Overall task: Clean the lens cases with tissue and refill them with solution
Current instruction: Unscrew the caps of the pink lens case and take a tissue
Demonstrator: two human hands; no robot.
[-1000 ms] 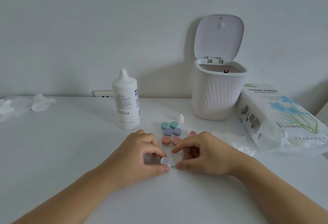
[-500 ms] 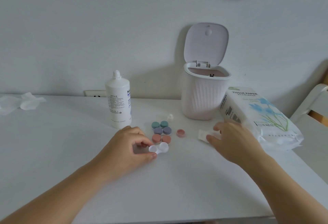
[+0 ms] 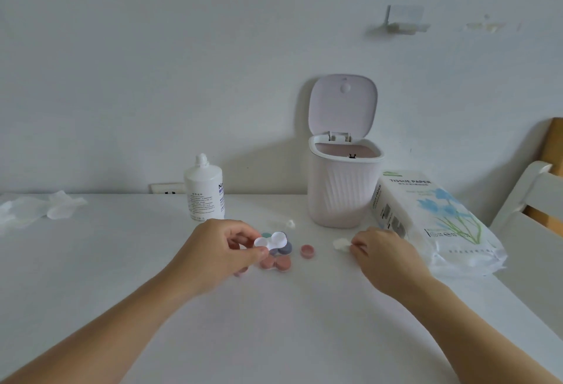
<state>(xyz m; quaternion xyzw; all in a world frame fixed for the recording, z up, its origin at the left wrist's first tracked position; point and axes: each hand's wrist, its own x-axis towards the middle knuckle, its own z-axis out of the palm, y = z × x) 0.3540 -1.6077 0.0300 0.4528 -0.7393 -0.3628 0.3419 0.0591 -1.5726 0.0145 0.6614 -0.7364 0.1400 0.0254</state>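
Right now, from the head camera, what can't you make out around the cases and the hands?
- White lens case: whether its wells are wet or dry, too small.
- Green case: mostly hidden behind the white case.
- Pink cap: partly covered by the left hand.
- Tissue piece: most of it hidden under the right hand.
- Solution bottle: label print too small to read.

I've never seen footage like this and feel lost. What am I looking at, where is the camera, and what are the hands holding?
No machine here: a person wears a camera on the head, looking down at their own bare hands over a white table. The left hand pinches an open white lens case, lifted above coloured lens cases. The right hand pinches a small piece of tissue. Behind stand a solution bottle, an open-lidded bin and a tissue pack.
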